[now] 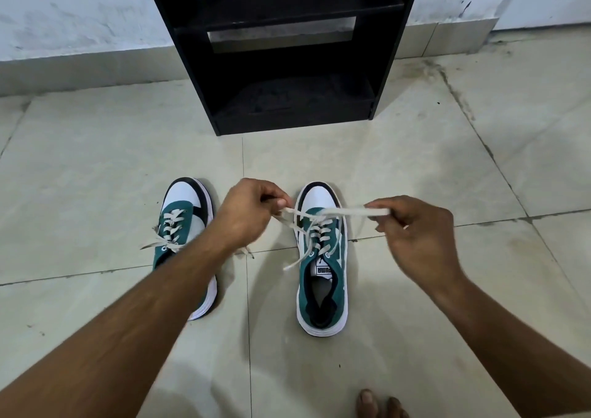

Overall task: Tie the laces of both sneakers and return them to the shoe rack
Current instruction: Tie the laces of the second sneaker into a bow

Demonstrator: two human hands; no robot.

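Two bare forearms reach in from the frame's lower corners toward its centre. The left hand, fist-like, pinches a flat off-white shoelace; the right hand pinches its other end, fingers curled. Bare toes show at bottom edge.

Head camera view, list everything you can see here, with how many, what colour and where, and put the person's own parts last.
Sneakers: two, teal, white and dark navy, on the floor side by side; left sneaker, right sneaker.
Laces: cream; right sneaker's laces pulled up and crossed, left sneaker's laces loose.
Shoe rack: one, black, against the wall, shelves bare.
Floor: pale tiles, dark grout.
Wall: white, scuffed.
Left hand: pinching one lace end.
Right hand: pinching the other end.
Toes: bare, bottom edge.
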